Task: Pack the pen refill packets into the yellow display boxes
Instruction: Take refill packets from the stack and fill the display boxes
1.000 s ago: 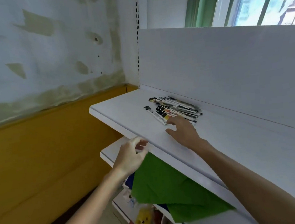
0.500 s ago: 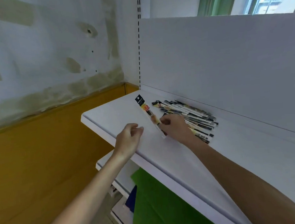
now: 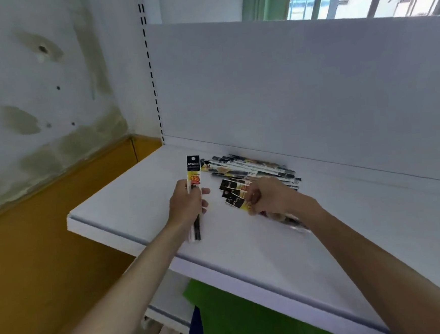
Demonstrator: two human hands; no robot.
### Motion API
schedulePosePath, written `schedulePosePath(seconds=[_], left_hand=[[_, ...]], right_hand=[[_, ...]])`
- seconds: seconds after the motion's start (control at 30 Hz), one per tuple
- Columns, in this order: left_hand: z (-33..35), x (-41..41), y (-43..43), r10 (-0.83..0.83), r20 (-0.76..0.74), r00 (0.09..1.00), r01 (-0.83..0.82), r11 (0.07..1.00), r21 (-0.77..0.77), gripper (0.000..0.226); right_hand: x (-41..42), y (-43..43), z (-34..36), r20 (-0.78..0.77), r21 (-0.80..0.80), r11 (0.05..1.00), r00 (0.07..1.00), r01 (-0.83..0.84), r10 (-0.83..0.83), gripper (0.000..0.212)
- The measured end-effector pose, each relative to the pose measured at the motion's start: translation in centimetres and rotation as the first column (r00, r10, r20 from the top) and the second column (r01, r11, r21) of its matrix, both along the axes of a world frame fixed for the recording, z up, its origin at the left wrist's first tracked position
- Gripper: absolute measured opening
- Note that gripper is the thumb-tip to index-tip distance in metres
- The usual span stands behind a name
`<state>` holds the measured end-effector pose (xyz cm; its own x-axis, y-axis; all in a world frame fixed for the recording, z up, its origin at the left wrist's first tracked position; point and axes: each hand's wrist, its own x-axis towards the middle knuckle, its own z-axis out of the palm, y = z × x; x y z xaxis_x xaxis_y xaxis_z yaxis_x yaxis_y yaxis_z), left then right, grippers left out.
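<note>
One refill packet [image 3: 193,174] is now sitting gripped in the left hand [image 3: 187,206], passed over by the right hand [image 3: 271,197], which is pinching more packets [image 3: 232,192]; boxing is waiting.

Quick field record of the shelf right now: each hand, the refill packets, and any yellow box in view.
left hand: grips a single pen refill packet, held roughly upright over the shelf
right hand: pinches fanned packets, about three, at the pile's near edge
packet pile: lies loose on the white shelf, close to the back panel
yellow display boxes: none in view
below the shelf: green sheet on a lower level
</note>
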<state>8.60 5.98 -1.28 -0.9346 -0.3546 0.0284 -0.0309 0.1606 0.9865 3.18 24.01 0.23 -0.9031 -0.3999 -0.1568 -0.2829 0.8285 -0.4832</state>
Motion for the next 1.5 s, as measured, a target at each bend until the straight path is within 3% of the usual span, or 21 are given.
schedulePosePath(seconds=[0.1, 0.17, 0.27, 0.37, 0.43, 0.47, 0.5, 0.57, 0.6, 0.67, 0.8, 0.87, 0.97, 1.03, 1.13, 1.3, 1.37, 1.43, 1.5], left_hand=[[0.2, -0.4, -1.2, -0.079, 0.01, 0.997, 0.079, 0.997, -0.005, 0.014], [0.2, -0.6, -2.2, -0.134, 0.014, 0.991, 0.134, 0.991, -0.023, 0.011], [0.5, -0.5, -3.2, -0.26, -0.002, 0.966, 0.26, 0.966, -0.019, 0.018], [0.6, -0.3, -3.7, -0.382, -0.022, 0.924, 0.382, 0.924, 0.004, 0.021], [0.6, -0.3, -3.9, -0.39, -0.04, 0.92, 0.391, 0.92, 0.02, 0.016], [0.7, -0.4, -4.1, -0.37, -0.046, 0.928, 0.37, 0.929, 0.012, 0.017], [0.7, -0.6, -4.4, -0.345, -0.05, 0.937, 0.345, 0.939, -0.002, 0.018], [0.8, -1.0, -5.1, -0.316, -0.05, 0.948, 0.315, 0.949, -0.018, 0.02], [0.8, -1.2, -5.3, -0.314, -0.045, 0.948, 0.314, 0.949, -0.017, 0.02], [0.7, -1.6, -5.5, -0.329, -0.042, 0.943, 0.329, 0.944, -0.005, 0.02], [0.5, -2.2, -5.4, -0.373, -0.019, 0.928, 0.373, 0.928, 0.013, 0.023], [0.3, -2.3, -5.4, -0.392, -0.003, 0.92, 0.392, 0.92, 0.026, 0.021], [0.5, -2.4, -5.3, -0.43, 0.005, 0.903, 0.429, 0.903, 0.03, 0.012], [0.8, -2.5, -5.3, -0.453, -0.005, 0.891, 0.452, 0.89, 0.062, 0.015], [1.4, -2.3, -5.2, -0.492, -0.014, 0.87, 0.491, 0.864, 0.117, 0.013], [1.5, -1.7, -5.4, -0.521, -0.05, 0.852, 0.524, 0.849, 0.07, 0.016], [1.5, -1.9, -5.4, -0.508, -0.076, 0.858, 0.512, 0.858, 0.046, 0.018], [1.5, -2.0, -5.0, -0.511, -0.09, 0.855, 0.516, 0.855, 0.051, 0.022], [1.5, -1.9, -4.0, -0.525, -0.1, 0.845, 0.532, 0.843, 0.075, 0.026]], right_hand=[[-0.2, -1.7, 0.6, 0.056, -0.117, 0.991, 0.997, 0.064, -0.057, 0.02], [0.0, -3.1, 1.2, 0.091, -0.311, 0.943, 0.992, 0.116, -0.092, 0.016], [0.8, -5.9, 2.2, 0.19, -0.641, 0.744, 0.978, 0.188, -0.083, 0.01], [1.4, -8.8, 2.4, 0.258, -0.755, 0.606, 0.963, 0.249, -0.074, 0.011], [1.2, -9.5, 2.1, 0.273, -0.781, 0.553, 0.955, 0.292, -0.118, 0.016], [1.0, -9.2, 1.7, 0.228, -0.763, 0.573, 0.954, 0.299, -0.195, 0.017], [0.6, -8.4, 1.4, 0.092, -0.683, 0.672, 0.946, 0.287, -0.311, 0.016], [-0.1, -5.9, 0.6, -0.277, -0.233, 0.924, 0.89, 0.304, -0.362, 0.012], [-0.1, -4.9, 0.1, -0.333, -0.016, 0.948, 0.892, 0.318, -0.305, 0.012], [0.1, -3.6, -0.6, -0.269, 0.145, 0.94, 0.927, 0.308, -0.262, 0.013], [0.1, -3.8, -0.4, -0.241, 0.034, 0.956, 0.931, 0.291, -0.275, 0.012], [0.2, -4.7, 0.5, -0.195, -0.194, 0.936, 0.923, 0.294, -0.33, 0.009], [0.5, -6.6, 2.8, 0.079, -0.646, 0.695, 0.932, 0.317, -0.353, 0.009], [0.8, -8.0, 3.9, 0.22, -0.773, 0.544, 0.942, 0.326, -0.252, 0.01], [0.8, -10.0, 4.0, 0.254, -0.821, 0.464, 0.94, 0.334, -0.227, 0.011], [0.0, -11.1, 1.6, 0.045, -0.689, 0.628, 0.886, 0.362, -0.462, 0.021], [0.2, -11.1, 1.3, 0.078, -0.673, 0.656, 0.914, 0.342, -0.397, 0.025], [1.1, -11.2, 1.4, 0.126, -0.716, 0.633, 0.947, 0.294, -0.297, 0.028], [1.7, -10.7, 1.7, 0.108, -0.755, 0.596, 0.948, 0.274, -0.299, 0.026]])
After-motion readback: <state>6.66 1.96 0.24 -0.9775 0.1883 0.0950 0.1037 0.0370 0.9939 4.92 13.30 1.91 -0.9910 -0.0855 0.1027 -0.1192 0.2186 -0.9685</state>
